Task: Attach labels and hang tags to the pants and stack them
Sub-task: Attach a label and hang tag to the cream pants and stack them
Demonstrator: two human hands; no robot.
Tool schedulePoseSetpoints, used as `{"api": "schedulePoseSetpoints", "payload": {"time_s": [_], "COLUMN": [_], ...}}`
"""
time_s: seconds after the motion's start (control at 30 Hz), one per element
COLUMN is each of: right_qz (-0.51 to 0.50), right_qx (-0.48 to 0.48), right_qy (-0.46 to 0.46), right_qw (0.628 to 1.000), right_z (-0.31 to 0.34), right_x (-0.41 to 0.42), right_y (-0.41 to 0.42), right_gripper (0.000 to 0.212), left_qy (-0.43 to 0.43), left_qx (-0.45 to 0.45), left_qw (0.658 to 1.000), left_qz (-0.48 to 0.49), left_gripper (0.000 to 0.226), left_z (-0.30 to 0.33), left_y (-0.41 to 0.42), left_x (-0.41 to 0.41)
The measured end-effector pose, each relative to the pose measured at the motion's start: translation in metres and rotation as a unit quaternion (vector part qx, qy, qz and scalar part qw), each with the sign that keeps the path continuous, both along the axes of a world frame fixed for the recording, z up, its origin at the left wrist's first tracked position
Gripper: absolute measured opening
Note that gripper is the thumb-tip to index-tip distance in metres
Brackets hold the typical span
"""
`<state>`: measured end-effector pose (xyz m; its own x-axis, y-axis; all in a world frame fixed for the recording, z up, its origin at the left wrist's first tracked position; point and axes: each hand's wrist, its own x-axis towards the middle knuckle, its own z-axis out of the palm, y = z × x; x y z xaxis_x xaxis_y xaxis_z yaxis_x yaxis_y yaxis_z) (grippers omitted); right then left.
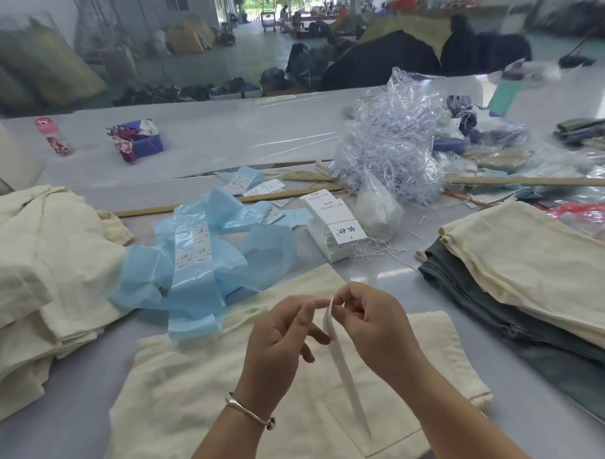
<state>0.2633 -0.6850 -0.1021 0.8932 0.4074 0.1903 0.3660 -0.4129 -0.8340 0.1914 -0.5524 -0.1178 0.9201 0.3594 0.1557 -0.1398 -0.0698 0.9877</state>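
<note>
Pale grey table [222, 136]. Directly on it: cream pants [183, 398] at near edge, cream heap [38, 273] left, folded stack [536, 279] right, blue label backing strips [206, 267], hang tag box [332, 225], wooden rulers [224, 201], clear bag of strings [394, 147].

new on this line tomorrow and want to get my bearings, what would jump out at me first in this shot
Front and centre, the left hand and right hand together pinch a long white strip above cream pants spread flat on the table. Just behind lies a crumpled heap of light blue label backing, with a stack of white hang tags beside it. Piles of folded pants flank the work: cream ones left, cream over denim right.
</note>
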Motion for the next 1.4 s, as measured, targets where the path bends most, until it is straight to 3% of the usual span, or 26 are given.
{"api": "schedulePoseSetpoints", "payload": {"time_s": [0.27, 0.43, 0.53, 0.67, 0.77, 0.83, 1.07, 1.13, 1.23, 1.33, 1.4], "right_qz": [-0.022, -0.145, -0.104, -0.030, -0.079, -0.057, -0.020, -0.029, -0.074, -0.129, -0.148], "right_qx": [0.112, 0.134, 0.162, 0.182, 0.109, 0.114, 0.206, 0.197, 0.175, 0.178, 0.182], "right_qy": [0.062, 0.042, 0.063, 0.170, 0.100, 0.069, 0.195, 0.196, 0.142, 0.053, -0.014], "right_qw": [0.992, 0.979, 0.979, 0.968, 0.986, 0.989, 0.959, 0.960, 0.972, 0.974, 0.972], "right_z": [0.001, -0.003, 0.004, 0.006, 0.004, 0.006, -0.001, -0.006, -0.011, -0.011, -0.007], "right_x": [-0.027, -0.029, -0.028, -0.015, -0.001, 0.011, 0.049, 0.060, 0.075, 0.087, 0.093], "right_y": [-0.006, -0.041, -0.059, -0.076, -0.101, -0.116, -0.150, -0.159, -0.171, -0.184, -0.190], "right_gripper": [0.011, 0.030, 0.031, 0.027, 0.036, 0.037, 0.004, 0.006, 0.008, 0.013, 0.017], "left_qy": [-0.027, -0.012, -0.022, -0.029, -0.022, -0.020, -0.014, 0.000, 0.089, 0.296, 0.371], "left_qx": [0.045, 0.162, 0.188, 0.173, 0.163, 0.174, 0.168, 0.193, 0.287, 0.393, 0.421], "left_qw": [0.999, 0.986, 0.981, 0.983, 0.984, 0.982, 0.985, 0.981, 0.953, 0.870, 0.826], "left_qz": [-0.014, -0.024, -0.037, -0.060, -0.071, -0.071, -0.042, -0.022, 0.032, 0.000, -0.052], "left_gripper": [0.014, 0.016, 0.017, 0.015, 0.018, 0.020, 0.018, 0.019, 0.019, 0.013, 0.013], "left_z": [0.001, -0.002, 0.004, 0.013, 0.017, 0.018, 0.013, 0.008, -0.010, -0.041, -0.061], "left_y": [0.005, -0.006, -0.024, -0.058, -0.085, -0.099, -0.134, -0.139, -0.136, -0.129, -0.131], "left_x": [0.004, 0.008, 0.018, 0.039, 0.056, 0.067, 0.090, 0.094, 0.096, 0.084, 0.072]}}
